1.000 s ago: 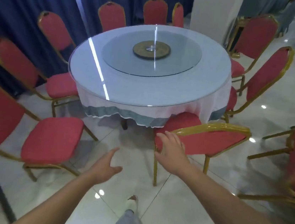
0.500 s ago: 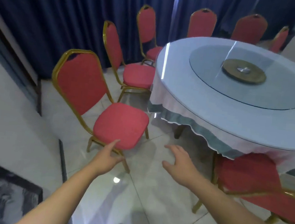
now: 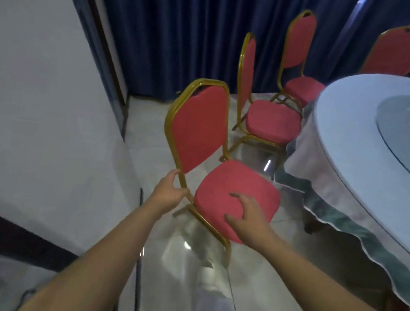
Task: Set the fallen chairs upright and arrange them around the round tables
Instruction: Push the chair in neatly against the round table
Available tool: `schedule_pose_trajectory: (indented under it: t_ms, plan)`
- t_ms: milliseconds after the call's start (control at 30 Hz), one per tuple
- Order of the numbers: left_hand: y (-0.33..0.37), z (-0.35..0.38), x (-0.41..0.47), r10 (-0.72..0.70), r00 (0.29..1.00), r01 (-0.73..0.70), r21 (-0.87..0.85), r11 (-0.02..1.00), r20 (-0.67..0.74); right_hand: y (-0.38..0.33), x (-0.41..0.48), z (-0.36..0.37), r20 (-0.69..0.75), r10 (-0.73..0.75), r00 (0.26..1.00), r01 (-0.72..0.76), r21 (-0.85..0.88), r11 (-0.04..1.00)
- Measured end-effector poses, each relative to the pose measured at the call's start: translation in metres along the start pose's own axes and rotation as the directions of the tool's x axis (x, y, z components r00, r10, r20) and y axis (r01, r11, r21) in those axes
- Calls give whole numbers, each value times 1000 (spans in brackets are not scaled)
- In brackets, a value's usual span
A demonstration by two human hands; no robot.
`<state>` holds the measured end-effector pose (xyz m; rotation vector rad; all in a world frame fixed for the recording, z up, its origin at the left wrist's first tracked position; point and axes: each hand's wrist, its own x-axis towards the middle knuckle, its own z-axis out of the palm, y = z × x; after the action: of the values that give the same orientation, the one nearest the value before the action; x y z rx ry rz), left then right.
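My left hand (image 3: pixel 168 193) grips the nearest chair (image 3: pixel 199 126) low on its gold frame. The fingers (image 3: pixel 173 177) are curled round the post where the red back meets the seat, with the thumb closing from the other side. My right hand (image 3: pixel 248 217) is on the near corner of the same chair's red cushion. Its fingers are bent over the top of the padding and its thumb is pressed against the side edge, so it clasps that corner. I cannot tell whether the thumb hooks underneath.

The chair sits between my two hands, back to the left and seat to the right, and it is upright. It stands on the glossy tiled floor (image 3: pixel 148 148), close to the floor's left edge along the white wall (image 3: pixel 39 83), with its seat turned toward the round table (image 3: pixel 352 127). It is clear of the tablecloth (image 3: pixel 323 190), with a strip of floor between them. One gold leg shows under the cushion near my right wrist. I cannot tell whether every foot is down.

Beyond it, a second chair (image 3: pixel 270 119) stands upright with its seat just beside the cloth's hem. A third chair (image 3: pixel 297 42) stands farther round the table, and a fourth chair (image 3: pixel 397 52) shows its back above the tabletop. All three are along the floor's far edge, in front of the dark blue curtain (image 3: pixel 189 24). A glass turntable (image 3: pixel 409 123) lies on the tabletop.
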<state>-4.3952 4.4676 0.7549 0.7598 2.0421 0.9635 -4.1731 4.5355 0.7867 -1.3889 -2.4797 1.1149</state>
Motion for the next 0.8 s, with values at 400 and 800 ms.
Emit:
schedule_pose_trajectory:
  t_ms: [400, 800]
  plan:
    - [62, -152, 215, -2, 994, 15, 122, 992, -109, -103, 292, 24, 14, 96, 995, -94, 395, 914]
    - [107, -162, 339, 26, 999, -30, 198, 980, 24, -161, 415, 59, 210, 467, 859, -511, 294, 808]
